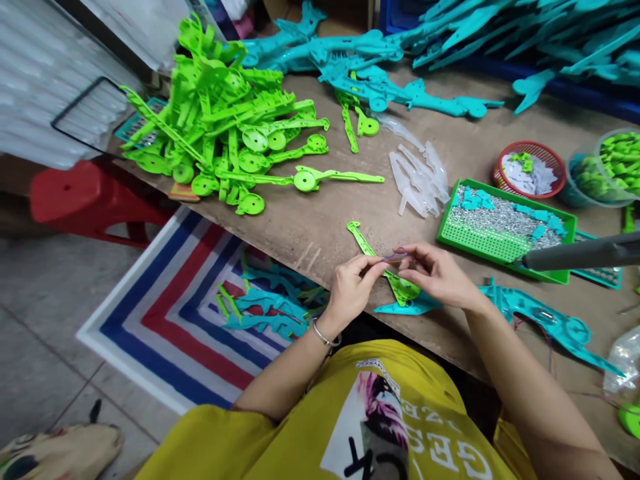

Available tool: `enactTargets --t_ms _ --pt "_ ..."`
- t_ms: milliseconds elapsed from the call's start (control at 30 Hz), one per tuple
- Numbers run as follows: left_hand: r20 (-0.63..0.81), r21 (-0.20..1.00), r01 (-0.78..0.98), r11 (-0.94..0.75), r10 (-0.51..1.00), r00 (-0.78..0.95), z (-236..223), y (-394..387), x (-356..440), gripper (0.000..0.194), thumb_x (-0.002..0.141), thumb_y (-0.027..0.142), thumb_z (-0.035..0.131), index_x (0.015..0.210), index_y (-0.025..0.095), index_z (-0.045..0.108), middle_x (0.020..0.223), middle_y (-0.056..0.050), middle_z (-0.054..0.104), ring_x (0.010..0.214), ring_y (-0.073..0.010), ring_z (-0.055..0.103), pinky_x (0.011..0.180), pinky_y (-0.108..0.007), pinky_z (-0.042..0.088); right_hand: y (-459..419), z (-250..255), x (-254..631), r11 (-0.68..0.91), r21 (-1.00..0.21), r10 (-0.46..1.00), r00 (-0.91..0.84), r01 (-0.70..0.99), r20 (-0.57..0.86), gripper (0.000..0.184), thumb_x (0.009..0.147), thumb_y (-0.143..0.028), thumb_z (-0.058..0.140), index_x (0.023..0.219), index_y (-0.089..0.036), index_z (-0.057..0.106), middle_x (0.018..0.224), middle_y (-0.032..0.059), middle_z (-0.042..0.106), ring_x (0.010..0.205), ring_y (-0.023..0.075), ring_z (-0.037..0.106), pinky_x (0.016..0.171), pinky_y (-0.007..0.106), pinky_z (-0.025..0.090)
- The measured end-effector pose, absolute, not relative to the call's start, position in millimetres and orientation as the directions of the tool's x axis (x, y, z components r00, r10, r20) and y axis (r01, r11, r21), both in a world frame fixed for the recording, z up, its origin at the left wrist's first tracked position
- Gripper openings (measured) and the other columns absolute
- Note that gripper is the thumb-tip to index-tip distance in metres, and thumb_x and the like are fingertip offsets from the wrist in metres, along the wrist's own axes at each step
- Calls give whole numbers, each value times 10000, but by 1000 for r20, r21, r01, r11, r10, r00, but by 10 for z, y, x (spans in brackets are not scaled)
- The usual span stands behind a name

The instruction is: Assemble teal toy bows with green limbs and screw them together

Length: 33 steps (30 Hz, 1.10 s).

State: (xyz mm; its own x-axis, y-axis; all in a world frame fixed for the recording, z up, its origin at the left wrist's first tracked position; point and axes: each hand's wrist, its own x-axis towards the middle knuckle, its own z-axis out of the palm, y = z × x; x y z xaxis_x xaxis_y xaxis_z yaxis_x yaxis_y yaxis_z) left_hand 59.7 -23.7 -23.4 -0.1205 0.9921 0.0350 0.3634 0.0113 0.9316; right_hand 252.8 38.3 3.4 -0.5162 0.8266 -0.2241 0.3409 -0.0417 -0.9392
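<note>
Thin red and blue wires (396,257) stretch between my two hands. The fingers of my left hand (354,283) are pinched on one part of the wires. My right hand (434,272) pinches them a little farther right, with its fingers curled. Just beneath the hands, a green plastic part (403,288) lies on the table, its narrow arm pointing up and left. A long turquoise plastic part (535,312) lies by the table's front edge, partly covered by my right hand and forearm.
A heap of green parts (215,113) sits at the left, with turquoise parts (345,57) behind. Clear plastic pieces (423,177) lie mid-table. A green tray (495,249) of screws and a red basket (560,160) stand right. A dark tool (585,252) juts over the tray.
</note>
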Motion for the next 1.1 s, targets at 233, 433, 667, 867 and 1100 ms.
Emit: enactTargets --t_ms 233,433,667,867,1100 --pt "65 958 286 -23 988 -137 -248 -297 682 183 919 339 662 995 202 756 937 -48 762 804 -159 698 727 -263 534 445 186 2391 12 -951 824 -542 308 -165 268 866 -406 647 959 -174 746 845 52 744 747 158 654 678 271 497" --pt "50 944 328 -19 995 -86 -253 -298 635 151 938 312 633 936 196 728 858 -31 755 768 -155 699 726 -264 532 444 168 2396 17 -948 860 -489 317 -149 259 853 -411 677 927 -193 795 846 51 764 749 160 668 690 273 504" --pt "63 936 349 -35 996 -68 -196 -286 695 129 926 304 636 892 195 696 858 -27 747 747 -152 690 697 -259 526 423 162 2360 -193 -961 853 -450 198 -264 349 812 -489 704 968 -195 811 744 30 750 629 139 630 599 266 515" --pt "-4 978 206 20 997 -78 -229 -279 760 137 884 322 676 907 188 698 828 -21 743 718 -149 694 694 -258 554 412 108 2345 -343 -937 823 -460 65 -334 380 742 -515 774 983 -224 814 852 42 779 752 166 681 730 309 563" --pt "28 977 211 -9 996 -90 -225 -245 769 124 885 302 668 864 193 723 806 -8 748 690 -129 679 665 -234 538 433 113 2404 -297 -945 839 -435 137 -326 374 800 -489 735 1021 -195 807 572 -37 586 499 68 447 469 204 339"
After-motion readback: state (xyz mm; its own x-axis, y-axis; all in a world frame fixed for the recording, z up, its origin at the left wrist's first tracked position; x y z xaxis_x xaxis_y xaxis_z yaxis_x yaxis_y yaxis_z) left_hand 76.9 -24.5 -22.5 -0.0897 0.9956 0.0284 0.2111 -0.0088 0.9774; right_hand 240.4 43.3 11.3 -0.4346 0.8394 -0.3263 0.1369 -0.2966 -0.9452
